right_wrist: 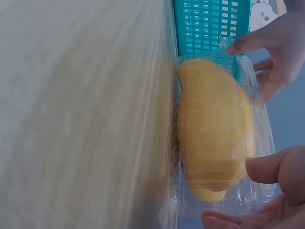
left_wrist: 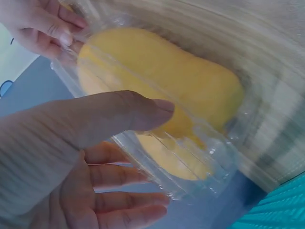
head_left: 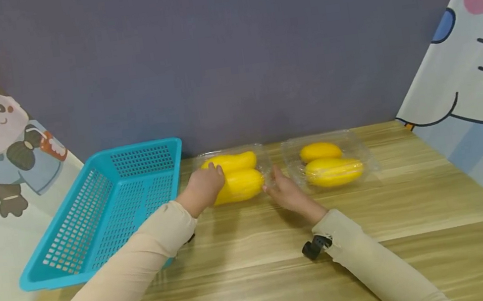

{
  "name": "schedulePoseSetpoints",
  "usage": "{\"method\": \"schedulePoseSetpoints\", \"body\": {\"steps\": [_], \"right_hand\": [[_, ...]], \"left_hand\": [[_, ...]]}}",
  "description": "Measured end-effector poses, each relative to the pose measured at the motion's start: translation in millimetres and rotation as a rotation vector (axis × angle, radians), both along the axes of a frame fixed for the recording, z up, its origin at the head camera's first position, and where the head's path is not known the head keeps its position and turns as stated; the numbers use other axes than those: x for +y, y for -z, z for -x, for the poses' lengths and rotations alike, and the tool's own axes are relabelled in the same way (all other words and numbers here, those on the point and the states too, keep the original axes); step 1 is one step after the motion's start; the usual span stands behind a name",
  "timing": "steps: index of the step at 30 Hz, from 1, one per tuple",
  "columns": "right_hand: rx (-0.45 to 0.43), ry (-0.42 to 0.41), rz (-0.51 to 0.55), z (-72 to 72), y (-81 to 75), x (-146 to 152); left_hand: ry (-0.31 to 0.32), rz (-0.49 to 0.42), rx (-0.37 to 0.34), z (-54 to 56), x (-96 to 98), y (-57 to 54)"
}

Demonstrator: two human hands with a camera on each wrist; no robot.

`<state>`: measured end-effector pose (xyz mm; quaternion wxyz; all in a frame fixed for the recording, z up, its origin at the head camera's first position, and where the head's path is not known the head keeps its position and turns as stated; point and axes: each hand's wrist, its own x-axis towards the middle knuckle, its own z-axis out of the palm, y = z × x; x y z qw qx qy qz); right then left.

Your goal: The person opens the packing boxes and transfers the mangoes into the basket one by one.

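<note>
In the head view, a clear plastic clamshell box with two yellow mango-like fruits sits on the table near the back wall. My left hand is at its left end. The left wrist view shows the left thumb over the clear lid and the fingers along the far rim, gripping the edge. My right hand holds the box's right end; in the right wrist view its thumb lies at the lid's side and its fingers at the box end.
A second clear box with two yellow fruits stands to the right, close to my right hand. On the left is a turquoise plastic basket, partly behind my left forearm. A grey wall rises behind the wooden table.
</note>
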<state>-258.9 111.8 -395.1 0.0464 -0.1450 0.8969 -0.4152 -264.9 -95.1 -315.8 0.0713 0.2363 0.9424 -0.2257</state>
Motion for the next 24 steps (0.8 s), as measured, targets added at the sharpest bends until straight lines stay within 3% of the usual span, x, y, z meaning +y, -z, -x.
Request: {"method": "schedulePoseSetpoints", "body": {"steps": [10,15,24], "right_hand": [[0.029,0.013,0.015,-0.4,0.3,-1.0],[0.088,0.014,0.023,-1.2,1.2,-2.4],[0.077,0.014,0.03,-0.2,1.5,-2.1]], "left_hand": [[0.066,-0.123,-0.047,-1.7,24.2,-4.0],[0.144,-0.138,0.004,-1.8,34.0,-0.7],[0.25,-0.182,0.092,2.4,46.2,8.4]]}}
